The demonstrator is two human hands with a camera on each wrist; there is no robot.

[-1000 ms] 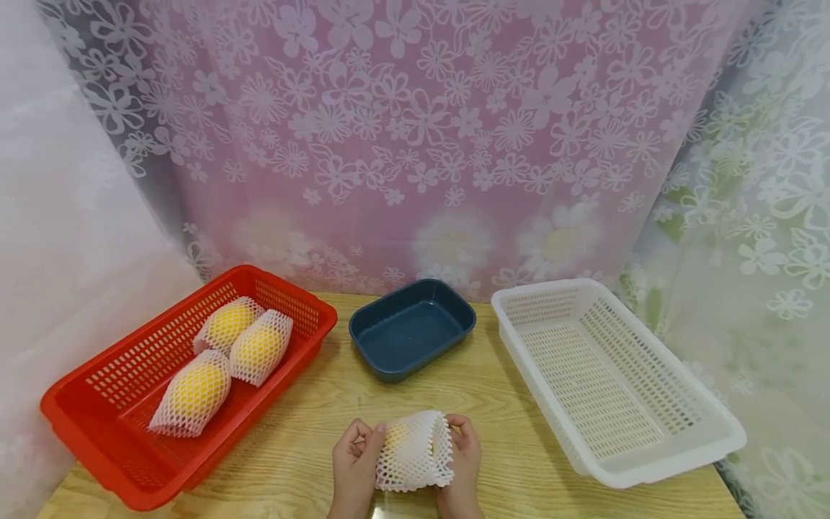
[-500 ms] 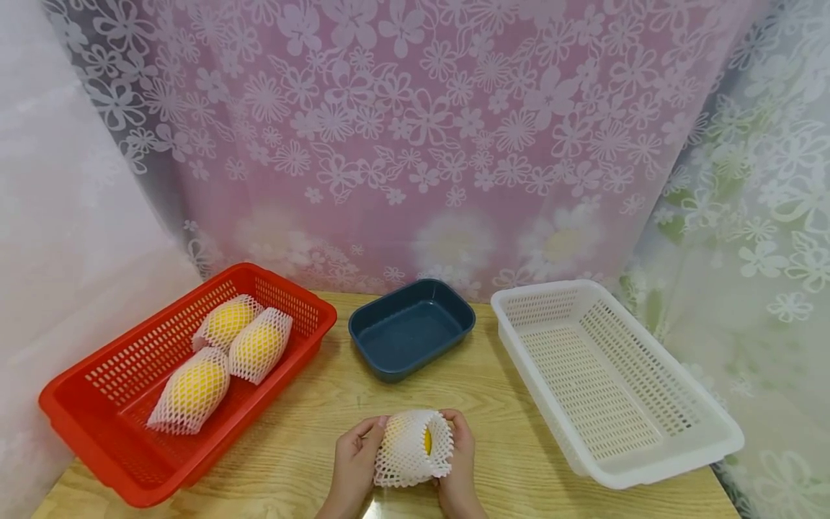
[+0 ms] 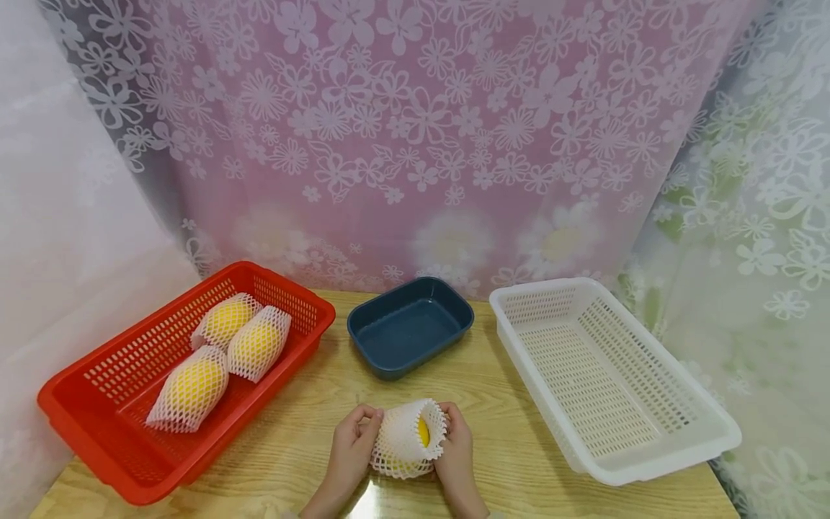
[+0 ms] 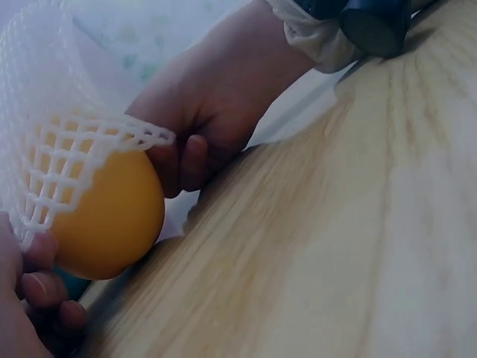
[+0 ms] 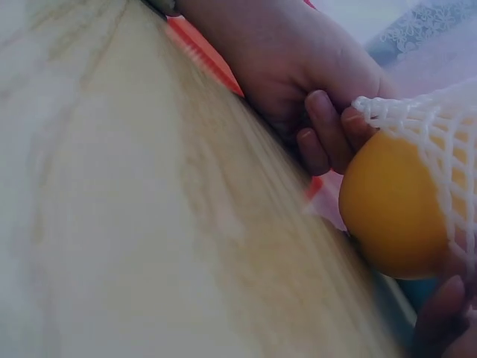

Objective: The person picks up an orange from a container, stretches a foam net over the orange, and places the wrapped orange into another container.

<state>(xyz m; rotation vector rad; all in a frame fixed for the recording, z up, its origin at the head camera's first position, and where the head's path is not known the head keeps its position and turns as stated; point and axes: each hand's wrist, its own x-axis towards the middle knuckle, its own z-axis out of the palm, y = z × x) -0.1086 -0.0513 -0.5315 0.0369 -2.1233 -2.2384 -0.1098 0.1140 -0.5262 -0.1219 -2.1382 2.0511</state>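
Note:
In the head view, a yellow fruit sits inside a white foam fruit net, low over the front of the table. My left hand grips the net's left side with curled fingers. On the other side, my right hand pinches the net near its open, rolled-back rim. Both wrist views show the smooth, bare underside of the fruit poking out of the mesh, just above the wood. Fingers of each hand hold the mesh edge there. The fruit's upper part is mostly hidden by the net.
On the left stands a red basket with 3 netted yellow fruits. A dark blue tray stands at the back middle, and a white slotted basket on the right. Behind the wooden table hangs a pink floral curtain.
Both hands have lifted slightly away from me with the netted fruit. The net's rim now turns more upward, and yellow fruit shows in its opening. Baskets and tray have stayed put.

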